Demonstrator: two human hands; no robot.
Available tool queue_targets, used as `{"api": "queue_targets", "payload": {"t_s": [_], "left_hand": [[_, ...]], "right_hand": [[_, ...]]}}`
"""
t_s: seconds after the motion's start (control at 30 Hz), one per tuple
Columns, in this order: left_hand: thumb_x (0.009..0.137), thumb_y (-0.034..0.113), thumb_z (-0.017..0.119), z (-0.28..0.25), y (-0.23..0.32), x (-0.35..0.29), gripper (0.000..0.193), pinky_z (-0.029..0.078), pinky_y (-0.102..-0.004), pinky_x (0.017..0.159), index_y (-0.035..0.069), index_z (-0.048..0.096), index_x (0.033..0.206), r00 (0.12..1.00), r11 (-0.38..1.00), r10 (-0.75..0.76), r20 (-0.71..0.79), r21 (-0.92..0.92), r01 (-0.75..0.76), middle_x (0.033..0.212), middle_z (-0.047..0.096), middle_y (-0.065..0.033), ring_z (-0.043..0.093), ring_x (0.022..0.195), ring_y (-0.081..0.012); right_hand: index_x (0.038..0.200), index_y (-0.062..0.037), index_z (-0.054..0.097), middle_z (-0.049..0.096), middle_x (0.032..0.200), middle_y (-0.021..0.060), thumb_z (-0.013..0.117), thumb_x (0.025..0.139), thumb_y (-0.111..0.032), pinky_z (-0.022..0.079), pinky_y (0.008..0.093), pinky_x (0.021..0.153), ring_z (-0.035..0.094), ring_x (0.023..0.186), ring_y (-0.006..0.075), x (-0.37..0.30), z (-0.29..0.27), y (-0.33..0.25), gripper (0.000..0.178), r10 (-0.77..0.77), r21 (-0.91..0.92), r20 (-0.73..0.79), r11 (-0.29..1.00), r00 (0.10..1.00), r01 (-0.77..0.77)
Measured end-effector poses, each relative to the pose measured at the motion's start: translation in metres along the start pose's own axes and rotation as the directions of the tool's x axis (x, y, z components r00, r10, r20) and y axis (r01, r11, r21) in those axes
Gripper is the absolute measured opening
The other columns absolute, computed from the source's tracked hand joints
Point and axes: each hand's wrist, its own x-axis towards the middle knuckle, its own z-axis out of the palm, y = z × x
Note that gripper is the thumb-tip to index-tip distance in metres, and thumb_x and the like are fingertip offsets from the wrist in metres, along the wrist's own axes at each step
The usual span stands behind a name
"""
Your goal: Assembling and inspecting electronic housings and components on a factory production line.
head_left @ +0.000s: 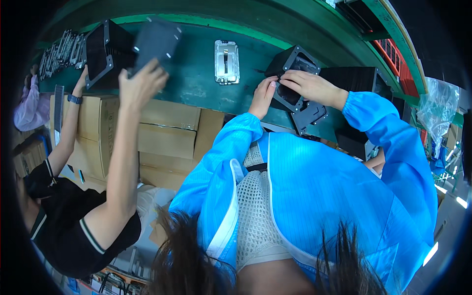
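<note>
The black box-shaped housing (294, 73) is sitting on the green work surface (201, 86), tilted with its open side toward the person. The left hand (264, 96) is pressing fingertips against its lower left edge; the right hand (309, 84) is lying over the opening, fingers curled onto the rim. It appears rigid, moderately light and sharp-cornered, best gripped by its outer frame. A black bracket (309, 115) is lying just below. A silver plate (226, 62) is lying nearby. A co-worker's hand (142, 83) is lifting a dark panel (156, 42).

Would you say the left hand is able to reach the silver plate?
Probably yes: the left hand, now touching the black housing, has only bare green belt between it and the silver plate.
</note>
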Motion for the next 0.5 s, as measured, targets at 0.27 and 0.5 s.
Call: {"api": "queue_targets", "payload": {"t_s": [0.27,0.5], "left_hand": [[0.098,0.026,0.039,0.004,0.008,0.0,0.033,0.041,-0.0348,0.095,0.002,0.057,0.113,0.997,0.996,-0.035,-0.068,-0.08,0.03,0.116,0.059,-0.0147,0.054,0.11,-0.0299],[0.099,0.028,0.037,0.003,0.007,-0.003,0.036,0.039,-0.0327,0.096,0.002,0.056,0.116,0.996,0.995,-0.05,-0.068,-0.092,0.044,0.116,0.058,-0.0135,0.053,0.111,-0.0255]], "right_hand": [[0.117,0.0011,0.048,0.05,0.118,0.0147,0.077,0.056,-0.008,0.043,0.0363,0.099,0.049,0.116,0.0309,0.005,0.04,0.017,0.068,-0.062,-0.012,-0.003,0.998,0.998,0.062],[0.109,0.0031,0.048,0.051,0.11,0.014,0.083,0.048,-0.013,0.046,0.0335,0.086,0.052,0.101,0.0279,0.016,0.022,0.017,0.072,-0.118,-0.048,0.172,0.991,0.978,0.128]]}}
